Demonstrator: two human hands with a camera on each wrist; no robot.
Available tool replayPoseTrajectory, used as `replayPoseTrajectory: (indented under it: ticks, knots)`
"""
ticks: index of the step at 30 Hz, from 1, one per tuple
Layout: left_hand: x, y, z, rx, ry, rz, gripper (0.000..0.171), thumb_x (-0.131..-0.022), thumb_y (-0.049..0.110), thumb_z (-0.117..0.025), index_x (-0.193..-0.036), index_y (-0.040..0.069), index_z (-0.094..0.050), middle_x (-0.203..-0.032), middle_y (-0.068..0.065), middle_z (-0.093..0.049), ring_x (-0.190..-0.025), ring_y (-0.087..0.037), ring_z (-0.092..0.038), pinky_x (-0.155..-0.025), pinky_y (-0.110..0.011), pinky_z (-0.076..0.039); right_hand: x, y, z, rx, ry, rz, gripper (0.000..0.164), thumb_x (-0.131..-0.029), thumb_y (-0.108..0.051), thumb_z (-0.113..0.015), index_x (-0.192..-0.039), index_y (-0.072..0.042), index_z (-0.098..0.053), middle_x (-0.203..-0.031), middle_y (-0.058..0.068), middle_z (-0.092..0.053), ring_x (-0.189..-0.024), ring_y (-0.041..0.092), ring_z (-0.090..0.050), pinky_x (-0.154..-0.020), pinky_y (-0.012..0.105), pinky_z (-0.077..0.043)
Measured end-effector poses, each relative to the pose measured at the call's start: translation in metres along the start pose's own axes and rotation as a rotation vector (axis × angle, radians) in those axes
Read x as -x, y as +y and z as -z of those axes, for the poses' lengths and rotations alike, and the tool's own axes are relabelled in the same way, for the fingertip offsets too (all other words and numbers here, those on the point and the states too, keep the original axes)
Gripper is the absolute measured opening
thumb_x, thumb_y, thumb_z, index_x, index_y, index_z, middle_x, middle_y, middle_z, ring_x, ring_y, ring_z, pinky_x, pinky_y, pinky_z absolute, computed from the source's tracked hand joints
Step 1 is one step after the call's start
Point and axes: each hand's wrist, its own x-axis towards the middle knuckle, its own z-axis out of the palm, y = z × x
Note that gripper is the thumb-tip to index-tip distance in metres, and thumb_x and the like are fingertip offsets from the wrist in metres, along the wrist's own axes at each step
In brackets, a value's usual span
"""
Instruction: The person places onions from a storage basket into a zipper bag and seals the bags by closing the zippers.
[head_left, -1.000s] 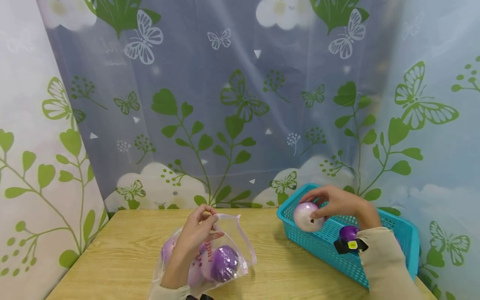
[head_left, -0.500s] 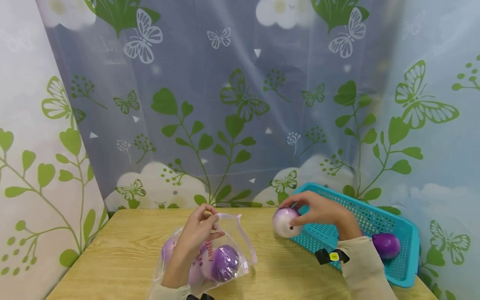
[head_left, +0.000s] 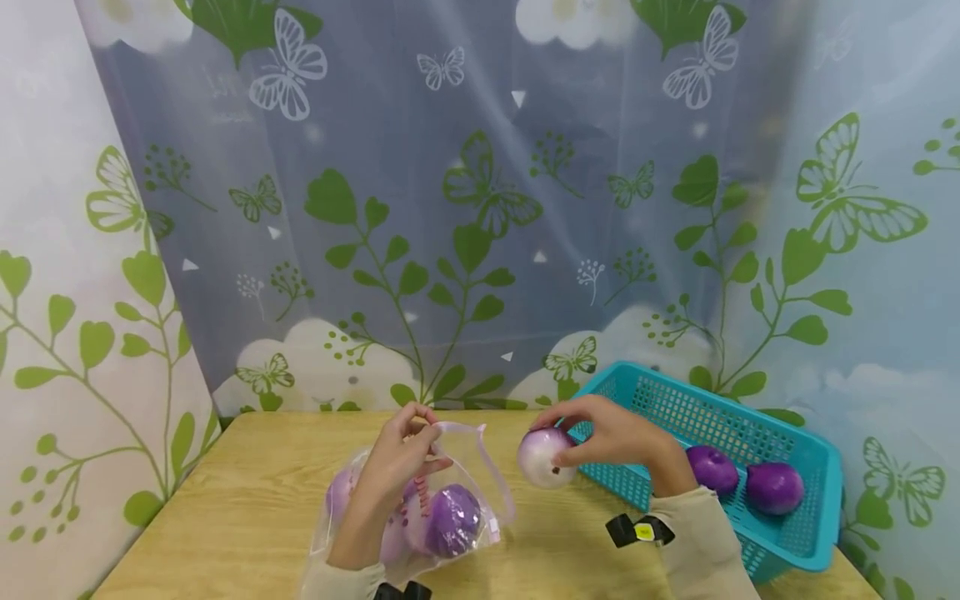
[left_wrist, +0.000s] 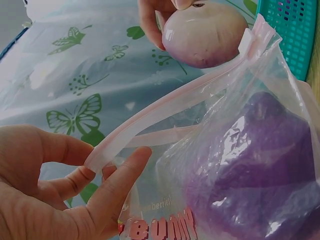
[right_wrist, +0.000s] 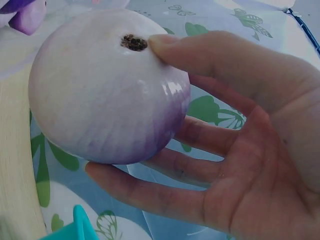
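Note:
My right hand (head_left: 611,433) grips a pale purple-and-white onion (head_left: 546,458) between thumb and fingers, above the table just left of the basket. In the right wrist view the thumb lies beside the dark root end of the onion (right_wrist: 110,90). My left hand (head_left: 393,471) pinches the pink zip rim of a clear zip bag (left_wrist: 175,105), holding its mouth apart. Inside the bag, a purple onion (head_left: 454,521) shows at the right, with several paler ones behind the printed plastic. The left wrist view has the held onion (left_wrist: 205,35) just beyond the bag's mouth.
A turquoise perforated basket (head_left: 817,500) stands at the right of the wooden table (head_left: 247,492). Two purple onions lie in it, one onion (head_left: 711,469) beside the other onion (head_left: 775,488). A patterned curtain (head_left: 480,250) closes off the back and sides.
My right hand has carried the onion left, out from over the basket toward the bag, uncovering the two onions in the basket. The left hand still holds the bag's rim in place.

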Motion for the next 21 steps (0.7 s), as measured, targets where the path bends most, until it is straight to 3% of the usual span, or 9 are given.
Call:
replayPoseTrajectory:
  ticks: [7, 21]
  knots:
    - [0.001, 0.001, 0.000, 0.001, 0.000, -0.002, 0.011, -0.104, 0.007, -0.055, -0.112, 0.001, -0.054, -0.101, -0.009, -0.050, -0.078, -0.020, -0.060, -0.082, -0.037, -0.069, -0.003, -0.005, -0.007, 0.004, 0.009, 0.014, 0.038, -0.091, -0.021, -0.079, -0.128, -0.018, -0.071, -0.121, 0.005, -0.073, -0.102, 0.018, -0.064, -0.080, 0.025, -0.060]
    - [0.000, 0.000, -0.001, -0.013, -0.003, -0.003, 0.008, -0.104, 0.007, -0.056, -0.111, 0.003, -0.055, -0.098, -0.008, -0.049, -0.079, -0.017, -0.054, -0.083, -0.040, -0.069, -0.002, -0.011, -0.018, -0.100, 0.034, 0.024, 0.040, -0.093, -0.019, -0.078, -0.131, -0.013, -0.068, -0.131, 0.013, -0.069, -0.110, 0.024, -0.063, -0.080, 0.027, -0.066]
